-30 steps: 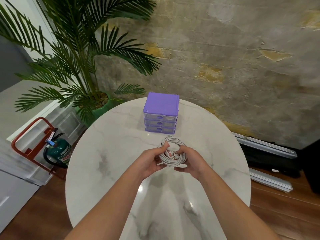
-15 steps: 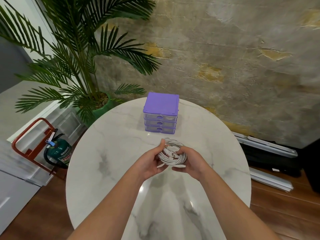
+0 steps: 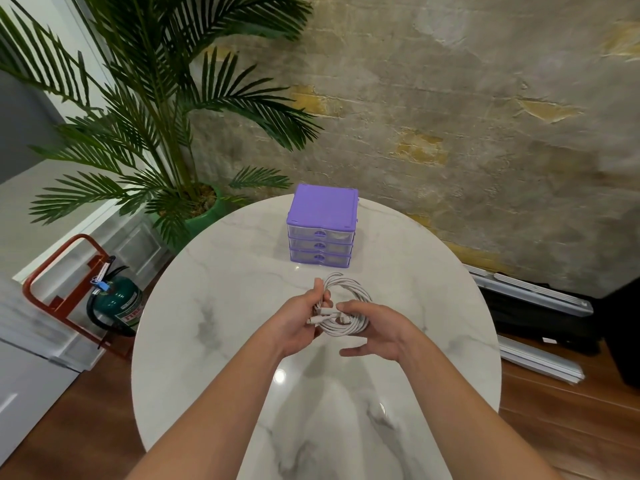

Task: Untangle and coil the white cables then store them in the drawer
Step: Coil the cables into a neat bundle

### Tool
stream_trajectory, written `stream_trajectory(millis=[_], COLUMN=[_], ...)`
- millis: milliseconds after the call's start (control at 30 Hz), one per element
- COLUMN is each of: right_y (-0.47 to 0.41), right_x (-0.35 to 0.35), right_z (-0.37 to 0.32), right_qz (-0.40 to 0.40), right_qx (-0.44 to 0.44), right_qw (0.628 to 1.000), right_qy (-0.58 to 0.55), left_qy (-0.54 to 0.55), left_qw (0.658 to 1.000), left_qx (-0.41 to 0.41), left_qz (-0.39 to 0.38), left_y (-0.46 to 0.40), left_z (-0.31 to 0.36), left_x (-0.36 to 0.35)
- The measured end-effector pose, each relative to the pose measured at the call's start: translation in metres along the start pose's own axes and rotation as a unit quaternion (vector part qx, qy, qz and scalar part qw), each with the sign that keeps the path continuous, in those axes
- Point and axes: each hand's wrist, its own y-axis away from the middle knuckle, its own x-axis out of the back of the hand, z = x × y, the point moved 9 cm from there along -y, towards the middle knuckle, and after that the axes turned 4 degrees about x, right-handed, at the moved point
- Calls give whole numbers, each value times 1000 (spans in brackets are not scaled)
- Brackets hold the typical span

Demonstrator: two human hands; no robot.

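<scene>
A coil of white cables point(image 3: 349, 299) is held above the round marble table point(image 3: 214, 306), just in front of the drawer unit. My left hand point(image 3: 299, 318) grips the coil's left side, thumb up along the loops. My right hand point(image 3: 375, 329) holds the coil's right and lower side, its fingers curled under the loops and its forefinger over the connector ends near the middle. The purple drawer unit point(image 3: 322, 230) stands at the table's far side with three clear drawers, all closed.
A potted palm point(image 3: 162, 133) stands behind the table at the left. A green fire extinguisher point(image 3: 117, 303) in a red stand sits on the floor to the left. Long metal rails point(image 3: 526, 296) lie on the floor at the right, by the wall.
The coil has shifted slightly right and turned flatter between my hands. My right hand has opened a little and slid lower under the loops. The drawers stay closed.
</scene>
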Motion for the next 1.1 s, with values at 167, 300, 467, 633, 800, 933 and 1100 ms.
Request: stream_trajectory(millis=[167, 300, 467, 633, 800, 933, 1100], right_y=[3, 4, 5, 9, 5, 4, 1], right_x=[-5, 1, -6, -1, 2, -3, -12], right_z=[0, 5, 2, -6, -24, -25, -18], right_qz=[-11, 43, 38, 35, 105, 110, 102], right_qx=[-13, -39, -38, -32, 54, 94, 122], right_qw=[1000, 998, 998, 999, 986, 988, 987], right_qy=[-17, -17, -44, 0, 120, 50, 12], left_qy=[-87, -117, -135, -165, -142, -161, -165], left_qw=[994, 989, 984, 979, 983, 977, 971], left_qx=[-61, -92, -109, -118, -116, -132, -160], left_qz=[7, 13, 30, 16, 17, 40, 63], left_y=[3, 3, -1, -1, -2, 0, 6], left_z=[13, 12, 10, 11, 9, 14, 15], left_x=[-4, -5, -3, -8, -8, -2, -1])
